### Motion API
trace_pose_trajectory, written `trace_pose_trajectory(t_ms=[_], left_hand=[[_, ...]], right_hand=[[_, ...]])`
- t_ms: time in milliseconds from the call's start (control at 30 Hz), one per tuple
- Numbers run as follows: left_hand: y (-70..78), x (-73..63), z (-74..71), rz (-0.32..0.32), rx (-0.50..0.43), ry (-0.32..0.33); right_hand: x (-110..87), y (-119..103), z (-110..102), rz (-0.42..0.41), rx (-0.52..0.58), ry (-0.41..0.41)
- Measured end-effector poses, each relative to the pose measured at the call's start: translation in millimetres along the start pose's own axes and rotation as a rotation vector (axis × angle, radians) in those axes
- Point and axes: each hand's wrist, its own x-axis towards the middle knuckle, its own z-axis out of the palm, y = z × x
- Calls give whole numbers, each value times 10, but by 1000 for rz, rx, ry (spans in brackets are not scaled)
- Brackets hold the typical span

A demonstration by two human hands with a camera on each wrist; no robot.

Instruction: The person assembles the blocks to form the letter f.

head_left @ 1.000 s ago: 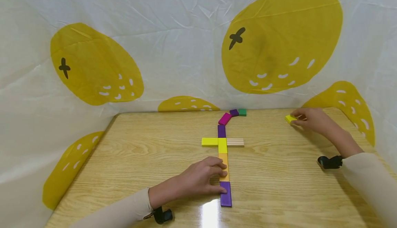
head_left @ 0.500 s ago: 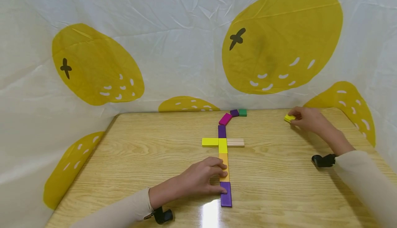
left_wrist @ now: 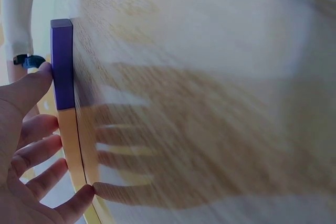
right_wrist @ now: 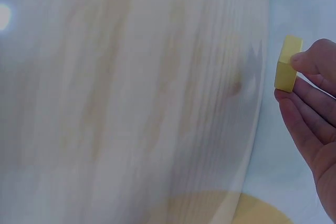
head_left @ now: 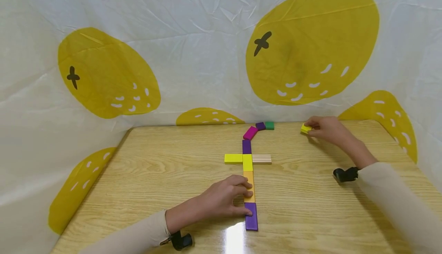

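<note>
My right hand [head_left: 329, 131] pinches a small yellow block [head_left: 305, 128] between thumb and fingers near the table's far edge; the right wrist view also shows this yellow block [right_wrist: 289, 64]. My left hand [head_left: 224, 196] rests with relaxed fingers on a row of flat blocks. Its thumb touches the near purple block [head_left: 252, 223], and other fingertips lie on the orange block [head_left: 250, 199] beyond it. In the left wrist view the thumb lies against the purple block [left_wrist: 62, 66]. Farther up the row come a yellow block [head_left: 248, 162] and a purple block [head_left: 246, 146].
A yellow block [head_left: 233, 159] and a plain wooden block [head_left: 262, 159] form a crossbar. Beyond, a magenta block [head_left: 250, 133], a small purple block [head_left: 260, 126] and a green block [head_left: 269, 126] curve right. A patterned cloth [head_left: 203, 73] hangs behind the table [head_left: 155, 169].
My right hand has moved left along the far edge with the yellow block, toward the green one. The left hand and the laid blocks have stayed in place.
</note>
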Motion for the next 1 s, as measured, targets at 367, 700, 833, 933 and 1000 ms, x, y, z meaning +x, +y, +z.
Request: trace_pose_trajectory(t_ms=[367,700,833,933,1000], left_hand=[[4,-4,10,1,-1,9],[2,-3,15,8,3,14],[-1,-1,18,12,8,14],[-1,0,19,7,9,11],[-1,-1,19,1,8,8]], right_hand=[[241,-210,94,-58,22,2],[426,-265,234,-64,46,-13],[472,-263,278,-63,54,-20],[496,-274,298,-63,51,-20],[511,-289,308,-66,45,-16]])
